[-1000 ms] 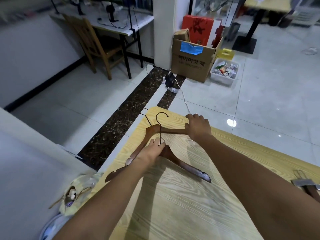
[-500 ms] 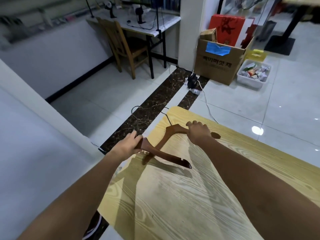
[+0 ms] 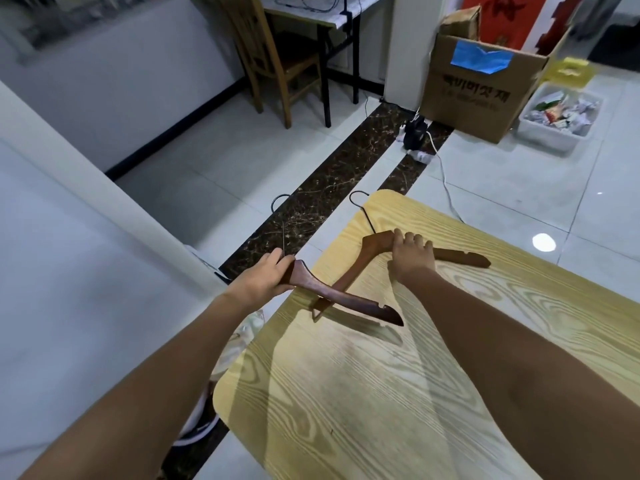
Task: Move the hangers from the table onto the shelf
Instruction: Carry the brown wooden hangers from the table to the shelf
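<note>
Two dark brown wooden hangers with black wire hooks are in view. My left hand (image 3: pixel 265 278) grips the first hanger (image 3: pixel 349 301) at its neck and holds it lifted past the left edge of the light wooden table (image 3: pixel 363 393); its right arm slants down over the tabletop. The second hanger (image 3: pixel 367 258) lies flat on the table near the far corner, hook pointing away. My right hand (image 3: pixel 412 256) rests on its top with fingers curled over the wood. The shelf is not recognisable in this view.
A white slanted panel (image 3: pixel 86 237) fills the left. Beyond the table lie tiled floor, a wooden chair (image 3: pixel 277 60) at a desk, a cardboard box (image 3: pixel 481 88), a white bin of scraps (image 3: pixel 561 119), and a power cable (image 3: pixel 446 188).
My left hand has carried the first hanger up and leftward, off the table's edge. My right hand has stayed on the second hanger. The view has turned left.
</note>
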`<control>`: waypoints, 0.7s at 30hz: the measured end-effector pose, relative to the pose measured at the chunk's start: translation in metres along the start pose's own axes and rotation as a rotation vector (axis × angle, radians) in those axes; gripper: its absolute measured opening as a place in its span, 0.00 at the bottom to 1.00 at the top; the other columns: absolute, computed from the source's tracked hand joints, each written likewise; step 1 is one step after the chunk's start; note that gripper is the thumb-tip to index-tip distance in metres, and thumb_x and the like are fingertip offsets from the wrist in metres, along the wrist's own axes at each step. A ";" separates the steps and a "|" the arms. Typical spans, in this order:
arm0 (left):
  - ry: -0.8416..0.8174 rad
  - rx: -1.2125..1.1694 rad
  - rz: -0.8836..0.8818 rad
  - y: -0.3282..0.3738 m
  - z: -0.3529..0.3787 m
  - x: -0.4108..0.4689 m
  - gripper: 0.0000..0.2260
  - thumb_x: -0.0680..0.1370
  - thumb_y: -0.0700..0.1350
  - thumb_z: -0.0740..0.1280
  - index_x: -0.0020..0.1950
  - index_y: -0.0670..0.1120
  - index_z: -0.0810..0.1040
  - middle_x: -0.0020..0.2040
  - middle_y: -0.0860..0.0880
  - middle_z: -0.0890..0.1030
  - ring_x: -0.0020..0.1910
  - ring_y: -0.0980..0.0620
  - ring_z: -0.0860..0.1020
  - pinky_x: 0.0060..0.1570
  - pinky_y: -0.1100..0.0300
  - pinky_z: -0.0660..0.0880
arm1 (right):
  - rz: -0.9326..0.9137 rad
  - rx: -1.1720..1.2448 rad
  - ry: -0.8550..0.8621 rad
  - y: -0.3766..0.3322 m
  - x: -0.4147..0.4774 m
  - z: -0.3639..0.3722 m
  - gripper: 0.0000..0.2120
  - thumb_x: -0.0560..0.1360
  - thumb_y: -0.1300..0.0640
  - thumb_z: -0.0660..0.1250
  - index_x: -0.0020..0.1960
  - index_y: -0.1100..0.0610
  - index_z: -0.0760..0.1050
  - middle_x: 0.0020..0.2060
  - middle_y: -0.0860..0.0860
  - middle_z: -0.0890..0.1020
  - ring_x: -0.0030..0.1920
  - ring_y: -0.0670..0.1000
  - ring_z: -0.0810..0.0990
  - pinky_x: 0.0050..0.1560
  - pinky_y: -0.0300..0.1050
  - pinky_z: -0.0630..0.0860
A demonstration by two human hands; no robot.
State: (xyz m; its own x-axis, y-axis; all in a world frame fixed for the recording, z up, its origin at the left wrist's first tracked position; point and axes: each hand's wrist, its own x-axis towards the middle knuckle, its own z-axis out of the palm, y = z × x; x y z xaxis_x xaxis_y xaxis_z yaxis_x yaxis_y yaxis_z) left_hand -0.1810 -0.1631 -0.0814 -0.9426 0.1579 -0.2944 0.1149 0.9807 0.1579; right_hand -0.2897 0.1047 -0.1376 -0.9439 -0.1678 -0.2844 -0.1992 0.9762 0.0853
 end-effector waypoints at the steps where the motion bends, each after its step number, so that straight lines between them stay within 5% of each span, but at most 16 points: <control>1: 0.005 -0.001 0.004 0.000 0.000 0.000 0.26 0.79 0.51 0.63 0.73 0.43 0.61 0.60 0.45 0.66 0.58 0.48 0.68 0.55 0.52 0.73 | 0.011 0.000 -0.021 0.001 0.003 0.001 0.36 0.77 0.52 0.62 0.77 0.60 0.47 0.71 0.59 0.64 0.72 0.59 0.62 0.71 0.58 0.58; 9: 0.017 -0.022 -0.005 -0.006 0.006 -0.002 0.26 0.78 0.51 0.65 0.72 0.43 0.63 0.60 0.45 0.67 0.59 0.47 0.69 0.57 0.51 0.73 | 0.013 0.053 0.018 -0.004 -0.022 0.022 0.17 0.79 0.56 0.63 0.65 0.61 0.66 0.61 0.57 0.73 0.62 0.58 0.72 0.57 0.49 0.72; 14: 0.022 -0.012 -0.012 -0.002 0.006 -0.011 0.27 0.78 0.53 0.64 0.73 0.42 0.62 0.60 0.44 0.67 0.59 0.47 0.69 0.56 0.52 0.73 | 0.029 0.050 0.009 0.003 -0.049 0.011 0.21 0.73 0.61 0.69 0.63 0.62 0.66 0.58 0.57 0.73 0.53 0.56 0.80 0.44 0.46 0.75; 21: 0.047 0.021 -0.019 0.018 -0.010 -0.046 0.25 0.77 0.53 0.65 0.71 0.43 0.64 0.59 0.46 0.67 0.58 0.48 0.69 0.55 0.51 0.74 | 0.098 0.024 0.181 0.030 -0.076 -0.053 0.24 0.75 0.64 0.65 0.67 0.63 0.61 0.56 0.56 0.77 0.54 0.56 0.80 0.47 0.47 0.75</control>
State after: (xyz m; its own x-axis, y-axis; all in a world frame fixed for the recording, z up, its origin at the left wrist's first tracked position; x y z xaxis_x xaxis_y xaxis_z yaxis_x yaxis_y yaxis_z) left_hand -0.1385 -0.1536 -0.0552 -0.9582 0.1338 -0.2529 0.1026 0.9858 0.1326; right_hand -0.2378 0.1399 -0.0624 -0.9908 -0.0919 -0.0993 -0.1000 0.9917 0.0803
